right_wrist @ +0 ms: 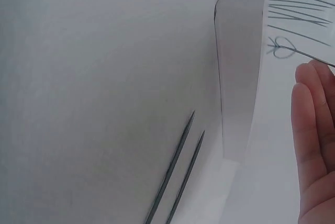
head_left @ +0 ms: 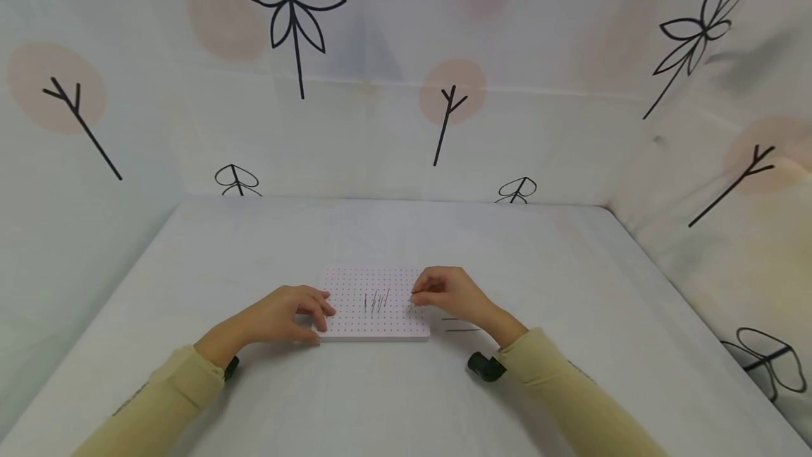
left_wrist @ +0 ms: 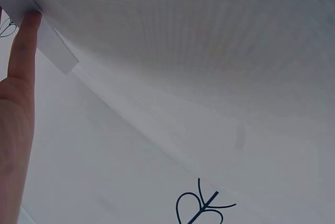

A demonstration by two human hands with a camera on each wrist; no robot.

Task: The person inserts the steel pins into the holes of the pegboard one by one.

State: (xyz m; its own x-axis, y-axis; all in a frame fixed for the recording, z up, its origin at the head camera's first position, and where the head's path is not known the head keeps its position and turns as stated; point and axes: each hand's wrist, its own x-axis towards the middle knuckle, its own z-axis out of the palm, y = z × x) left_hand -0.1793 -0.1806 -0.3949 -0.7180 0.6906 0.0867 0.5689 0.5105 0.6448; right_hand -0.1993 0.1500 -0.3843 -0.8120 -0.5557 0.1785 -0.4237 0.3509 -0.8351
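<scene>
A white pegboard [head_left: 374, 336] with a grid of small holes lies on the table. Several thin dark needles [head_left: 379, 300] stand in its middle, some tilted. My left hand [head_left: 285, 312] rests at the board's left edge, fingertips on the top and thumb by the front corner. The left wrist view has one straight finger [left_wrist: 23, 51] touching the board's side [left_wrist: 52, 46]. Over the board's right edge, my right hand [head_left: 453, 295] pinches a thin dark needle [right_wrist: 314, 58]; its lower end is hard to make out.
Two loose needles [right_wrist: 175, 166] with pointed tips lie side by side on the white table [head_left: 380, 400], right of the board, partly beneath my right wrist. White cloth walls [head_left: 380, 139] with plant drawings surround the table. A dark wrist device [head_left: 486, 367] hangs under the right sleeve.
</scene>
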